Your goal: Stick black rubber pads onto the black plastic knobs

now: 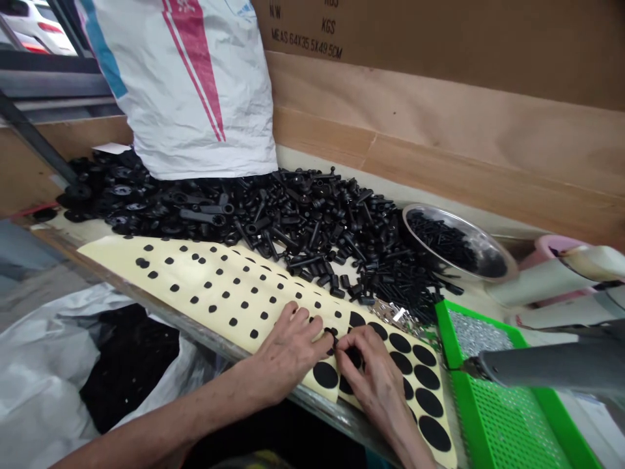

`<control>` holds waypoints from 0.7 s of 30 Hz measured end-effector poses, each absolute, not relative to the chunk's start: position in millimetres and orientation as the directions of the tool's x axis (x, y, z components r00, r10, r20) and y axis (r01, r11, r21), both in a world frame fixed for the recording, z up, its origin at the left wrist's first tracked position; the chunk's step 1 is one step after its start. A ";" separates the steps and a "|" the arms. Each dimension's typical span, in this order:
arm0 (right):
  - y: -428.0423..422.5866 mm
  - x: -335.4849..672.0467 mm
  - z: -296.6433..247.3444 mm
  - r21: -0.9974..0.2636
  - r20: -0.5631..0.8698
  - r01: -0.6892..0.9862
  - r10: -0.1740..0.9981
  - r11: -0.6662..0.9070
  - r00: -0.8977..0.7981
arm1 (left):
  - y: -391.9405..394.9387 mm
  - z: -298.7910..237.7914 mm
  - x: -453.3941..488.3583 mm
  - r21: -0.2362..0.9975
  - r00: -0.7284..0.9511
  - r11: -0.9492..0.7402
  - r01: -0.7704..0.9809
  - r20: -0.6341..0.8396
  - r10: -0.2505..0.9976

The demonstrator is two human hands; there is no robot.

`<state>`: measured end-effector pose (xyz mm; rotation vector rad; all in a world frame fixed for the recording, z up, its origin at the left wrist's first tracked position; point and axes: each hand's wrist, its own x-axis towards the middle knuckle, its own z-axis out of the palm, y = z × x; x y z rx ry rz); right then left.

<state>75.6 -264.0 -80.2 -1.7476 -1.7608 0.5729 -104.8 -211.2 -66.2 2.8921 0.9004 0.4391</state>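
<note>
The left hand (pixel 288 348) and right hand (pixel 368 371) meet over a cream backing sheet (pixel 166 280) lying on the edge of the workbench, their fingers curled and closed in toward each other. The left hand's fingertips (pixel 319 340) and the right hand's fingers (pixel 349 342) nearly touch around a small dark spot at about the middle of the sheet's width. Whether they are gripping a peeled dot there cannot be told, since the fingers hide it. Small black dots (pixel 194 299) stand in rows across the sheet to the left of the hands, and large black discs (pixel 325 374) run along it beside and below them, one partly under the right hand. Beyond the sheet lies a heap of black bolts (pixel 312 221), with black plastic knobs and lever handles (pixel 131 202) at its left end, below a white woven sack (pixel 185 85). To the right sit a stainless steel bowl (pixel 430 210) of black screws (pixel 439 241) and a green perforated tray (pixel 461 391) holding silvery small parts (pixel 478 332) - a gray tool (pixel 547 365) reaches over the tray. Below the bench, a white plastic bag (pixel 53 339) holds black parts (pixel 129 365).
</note>
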 end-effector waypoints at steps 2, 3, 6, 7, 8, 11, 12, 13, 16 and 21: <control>-264.1 77.8 -77.8 -0.743 0.073 0.669 0.997 0.037 0.027 | -211.0 -61.1 -106.1 0.238 0.760 -0.794 0.559 0.236 0.605; -264.0 78.7 -75.8 -0.783 0.070 0.621 0.997 0.034 0.035 | -210.0 -58.2 -106.3 0.283 0.743 -0.774 0.566 0.232 0.628; -264.3 79.6 -68.1 -0.878 0.072 0.476 0.996 0.041 0.048 | -204.0 -50.6 -105.3 0.418 0.697 -0.715 0.561 0.227 0.680; -264.9 79.3 -65.6 -0.897 0.065 0.441 0.997 0.037 0.050 | -201.3 -48.9 -104.6 0.464 0.689 -0.697 0.547 0.223 0.690; -265.7 78.7 -63.5 -0.912 0.051 0.411 0.997 0.024 0.056 | -198.6 -47.6 -103.7 0.516 0.680 -0.671 0.533 0.212 0.702; -268.1 74.3 -59.9 -0.966 -0.033 0.250 0.987 -0.072 0.158 | -191.9 -45.1 -100.8 0.707 0.610 -0.532 0.466 0.178 0.772; -268.4 72.0 -59.4 -0.980 -0.070 0.166 0.975 -0.106 0.210 | -190.3 -44.1 -99.8 0.783 0.578 -0.458 0.421 0.157 0.801; -268.2 69.5 -58.8 -0.989 -0.098 0.080 0.959 -0.123 0.265 | -189.0 -42.8 -98.9 0.857 0.550 -0.368 0.360 0.124 0.826; -265.4 62.8 -56.2 -0.995 -0.087 -0.076 0.900 -0.060 0.427 | -185.8 -36.3 -96.4 0.986 0.528 -0.038 0.161 -0.053 0.848; -257.6 65.3 -56.2 -0.995 -0.098 -0.030 0.871 -0.096 0.482 | -181.2 -27.8 -90.6 0.973 0.541 0.225 0.059 -0.221 0.812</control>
